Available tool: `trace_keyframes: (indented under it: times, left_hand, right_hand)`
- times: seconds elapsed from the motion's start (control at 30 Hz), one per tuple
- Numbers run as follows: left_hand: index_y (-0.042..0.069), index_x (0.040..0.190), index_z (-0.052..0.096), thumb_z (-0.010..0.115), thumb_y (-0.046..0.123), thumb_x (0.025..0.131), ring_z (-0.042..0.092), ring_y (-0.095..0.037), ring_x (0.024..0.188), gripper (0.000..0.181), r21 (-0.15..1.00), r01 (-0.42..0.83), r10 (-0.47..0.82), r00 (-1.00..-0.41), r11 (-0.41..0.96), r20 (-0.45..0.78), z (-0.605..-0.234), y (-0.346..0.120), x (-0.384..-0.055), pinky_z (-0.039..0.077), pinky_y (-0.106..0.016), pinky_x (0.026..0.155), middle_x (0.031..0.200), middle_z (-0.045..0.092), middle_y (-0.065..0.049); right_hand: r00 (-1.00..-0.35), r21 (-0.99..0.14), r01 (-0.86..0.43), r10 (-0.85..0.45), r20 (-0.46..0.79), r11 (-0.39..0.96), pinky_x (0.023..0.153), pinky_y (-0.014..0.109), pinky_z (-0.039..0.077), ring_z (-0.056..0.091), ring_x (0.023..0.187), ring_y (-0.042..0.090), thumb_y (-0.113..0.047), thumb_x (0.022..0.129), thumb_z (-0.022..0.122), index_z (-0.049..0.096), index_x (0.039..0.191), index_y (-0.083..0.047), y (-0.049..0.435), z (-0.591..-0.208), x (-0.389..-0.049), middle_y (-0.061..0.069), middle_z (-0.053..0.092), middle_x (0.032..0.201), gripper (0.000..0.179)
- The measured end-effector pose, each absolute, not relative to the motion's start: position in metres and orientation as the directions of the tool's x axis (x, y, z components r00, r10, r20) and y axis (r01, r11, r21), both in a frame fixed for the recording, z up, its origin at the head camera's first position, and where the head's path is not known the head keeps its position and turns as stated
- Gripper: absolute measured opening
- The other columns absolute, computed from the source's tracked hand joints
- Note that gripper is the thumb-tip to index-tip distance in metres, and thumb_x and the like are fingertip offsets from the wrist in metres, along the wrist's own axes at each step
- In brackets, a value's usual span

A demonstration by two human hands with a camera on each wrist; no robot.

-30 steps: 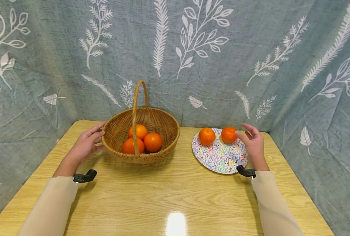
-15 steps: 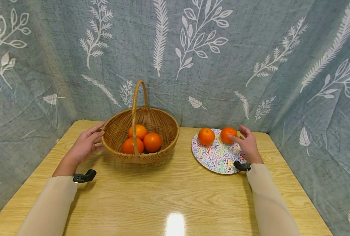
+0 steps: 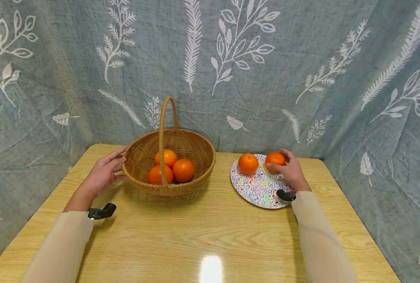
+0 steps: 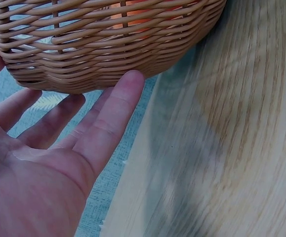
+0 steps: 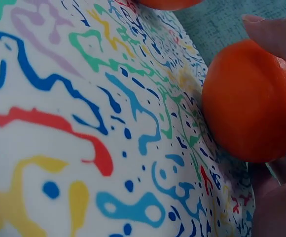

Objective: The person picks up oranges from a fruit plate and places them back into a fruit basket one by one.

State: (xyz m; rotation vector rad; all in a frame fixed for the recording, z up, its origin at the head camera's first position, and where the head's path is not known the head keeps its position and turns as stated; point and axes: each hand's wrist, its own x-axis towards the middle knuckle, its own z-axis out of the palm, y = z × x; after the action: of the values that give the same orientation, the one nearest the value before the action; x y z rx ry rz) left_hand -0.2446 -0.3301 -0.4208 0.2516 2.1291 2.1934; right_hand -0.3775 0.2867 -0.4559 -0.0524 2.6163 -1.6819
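Grey-blue cloth (image 3: 202, 114) printed with white leaves hangs beyond both sets of fingers, and a pale wooden table (image 3: 160, 243) spreads beneath them. Over on that side, the person's right hand (image 3: 290, 169) has its thumb and fingers curved round 1 orange fruit (image 3: 275, 158), at the far edge of a plate (image 3: 257, 192) covered in coloured squiggles; most of the plate lies nearer the person than those fingertips. To the left of them, on the same plate, rests a 2nd fruit (image 3: 248, 163). As for the left hand (image 3: 103, 173), its fingers are spread and loosely bent, tips touching the outer side of a wicker basket (image 3: 176, 190) just to their right. Past those fingertips, inside the basket, 3 more fruits (image 3: 183, 170) sit bunched together under a tall handle (image 3: 161, 137).
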Motion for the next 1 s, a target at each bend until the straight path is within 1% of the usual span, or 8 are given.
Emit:
trace_keyframes:
  times: [0.13,0.3,0.5,0.67,0.77,0.87,0.93,1.0]
  left_hand:
    - [0.013,0.166,0.013,0.048,0.03,0.11,0.069,-0.004,0.107,0.068,0.998,0.059,0.165,-0.984,-0.026,0.062,-0.422,-0.33,-0.245,0.063,-0.028,0.08,0.135,0.045,0.009]
    - [0.013,0.166,0.014,0.048,0.03,0.11,0.069,-0.004,0.107,0.068,0.998,0.057,0.162,-0.985,-0.031,0.061,-0.422,-0.33,-0.246,0.063,-0.028,0.079,0.136,0.045,0.008]
    - [0.012,0.166,0.013,0.049,0.03,0.11,0.069,-0.004,0.108,0.069,0.998,0.059,0.164,-0.984,-0.026,0.062,-0.42,-0.331,-0.245,0.063,-0.028,0.08,0.137,0.043,0.007]
    - [0.012,0.166,0.013,0.048,0.03,0.11,0.068,-0.004,0.11,0.068,0.998,0.063,0.169,-0.983,-0.021,0.065,-0.422,-0.33,-0.246,0.063,-0.028,0.081,0.139,0.042,0.007]
    - [0.012,0.166,0.014,0.048,0.029,0.111,0.068,-0.004,0.109,0.067,0.997,0.067,0.166,-0.984,-0.023,0.07,-0.423,-0.33,-0.247,0.063,-0.028,0.08,0.138,0.043,0.008]
    - [0.012,0.166,0.014,0.048,0.029,0.111,0.069,-0.003,0.108,0.067,0.997,0.07,0.16,-0.984,-0.03,0.073,-0.424,-0.331,-0.248,0.063,-0.027,0.079,0.136,0.043,0.008]
    - [0.012,0.166,0.015,0.049,0.029,0.11,0.069,-0.003,0.108,0.068,0.997,0.067,0.16,-0.985,-0.034,0.071,-0.424,-0.331,-0.248,0.063,-0.027,0.08,0.136,0.044,0.008]
    - [0.012,0.166,0.015,0.049,0.03,0.11,0.068,-0.002,0.108,0.068,0.998,0.062,0.161,-0.985,-0.033,0.066,-0.424,-0.331,-0.248,0.063,-0.027,0.08,0.136,0.044,0.008]
  right_hand:
    - [-0.998,-0.882,0.002,-0.056,-0.032,0.471,0.114,0.057,0.044,0.043,0.143,0.041,-0.034,0.086,0.086,0.022,0.165,-0.018,0.286,-0.455,-0.379,0.016,0.032,0.164,0.103]
    - [-0.998,-0.861,0.007,-0.049,-0.037,0.509,0.115,0.058,0.042,0.043,0.142,0.043,-0.037,0.087,0.084,0.024,0.165,-0.016,0.284,-0.455,-0.377,0.019,0.034,0.162,0.101]
    - [-0.998,-0.888,0.026,-0.031,-0.046,0.459,0.117,0.057,0.041,0.042,0.144,0.041,-0.04,0.085,0.086,0.027,0.164,-0.015,0.284,-0.451,-0.367,0.018,0.035,0.163,0.102]
    - [-0.999,-0.892,-0.032,-0.043,0.014,0.45,0.114,0.057,0.044,0.047,0.139,0.041,-0.034,0.087,0.085,0.032,0.162,-0.011,0.278,-0.439,-0.356,0.02,0.04,0.159,0.094]
    - [-0.997,-0.888,-0.07,-0.06,0.049,0.454,0.112,0.057,0.046,0.049,0.136,0.041,-0.033,0.087,0.085,0.035,0.16,-0.012,0.272,-0.428,-0.35,0.02,0.043,0.157,0.091]
    - [-0.995,-0.898,-0.092,-0.083,0.063,0.43,0.111,0.056,0.046,0.05,0.137,0.04,-0.033,0.086,0.085,0.038,0.159,-0.012,0.266,-0.419,-0.346,0.018,0.044,0.157,0.089]
    - [-0.993,-0.904,-0.1,-0.094,0.066,0.416,0.111,0.053,0.047,0.05,0.137,0.039,-0.033,0.086,0.086,0.039,0.159,-0.013,0.262,-0.413,-0.343,0.016,0.044,0.157,0.088]
    - [-0.992,-0.906,-0.11,-0.108,0.071,0.409,0.109,0.046,0.05,0.051,0.137,0.036,-0.034,0.085,0.086,0.04,0.158,-0.014,0.258,-0.408,-0.339,0.015,0.045,0.157,0.088]
